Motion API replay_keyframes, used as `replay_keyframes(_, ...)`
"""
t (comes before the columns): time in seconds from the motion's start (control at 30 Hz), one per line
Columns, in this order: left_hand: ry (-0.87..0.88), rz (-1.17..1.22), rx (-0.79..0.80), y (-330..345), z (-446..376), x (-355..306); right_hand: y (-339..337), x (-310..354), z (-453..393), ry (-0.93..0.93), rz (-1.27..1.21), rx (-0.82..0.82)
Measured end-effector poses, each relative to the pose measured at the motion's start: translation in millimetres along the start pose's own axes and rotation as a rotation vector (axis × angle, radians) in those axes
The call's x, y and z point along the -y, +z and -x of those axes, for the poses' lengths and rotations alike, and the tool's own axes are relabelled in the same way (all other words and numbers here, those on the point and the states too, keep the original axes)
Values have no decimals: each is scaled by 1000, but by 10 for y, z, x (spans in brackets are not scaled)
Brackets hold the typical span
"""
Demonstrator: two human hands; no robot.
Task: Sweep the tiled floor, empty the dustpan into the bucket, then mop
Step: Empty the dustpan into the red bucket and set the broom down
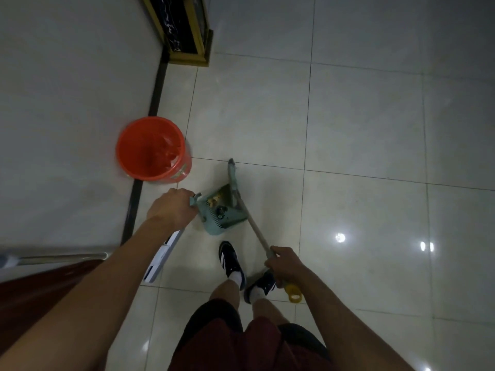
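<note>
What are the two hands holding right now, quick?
Left hand: closed around the dustpan handle.
Right hand: closed around the broom stick.

floor (361,124): pale glossy tiles, thin dark grout lines, light glare on the right part
bucket (154,149): orange, upright, at the floor's left edge against the dark skirting strip (158,84)
dustpan (223,214): teal, on the tiles just right of the bucket (bits of debris inside)
broom head (233,180): touching the dustpan's far side
shoes (231,261): dark, near edge
cabinet base (187,36): far edge, by the wall
</note>
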State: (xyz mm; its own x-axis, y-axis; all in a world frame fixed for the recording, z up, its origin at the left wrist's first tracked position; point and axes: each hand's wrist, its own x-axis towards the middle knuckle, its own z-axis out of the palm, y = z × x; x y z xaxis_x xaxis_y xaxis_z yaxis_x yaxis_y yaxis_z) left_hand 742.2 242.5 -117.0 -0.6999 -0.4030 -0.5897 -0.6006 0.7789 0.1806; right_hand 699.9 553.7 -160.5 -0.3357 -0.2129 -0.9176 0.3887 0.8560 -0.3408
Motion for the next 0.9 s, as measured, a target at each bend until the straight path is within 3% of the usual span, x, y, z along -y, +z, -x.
replay_keyframes(0.2, 43, 7, 17, -89, -76, 141, -142, 170, 168, 31, -159, -33)
replay_keyframes(0.47, 68, 108, -52, -303, -125, 115, -504, 450, 155, 15, -87, -162)
replay_keyframes(0.73, 30, 99, -151, -874, -222, -579, -1323, 592, 21, -90, 43, -277)
replay_keyframes(0.9, -46, 163, -211, -1126, -335, -1162, -2130, 586, -128, -106, 40, -244)
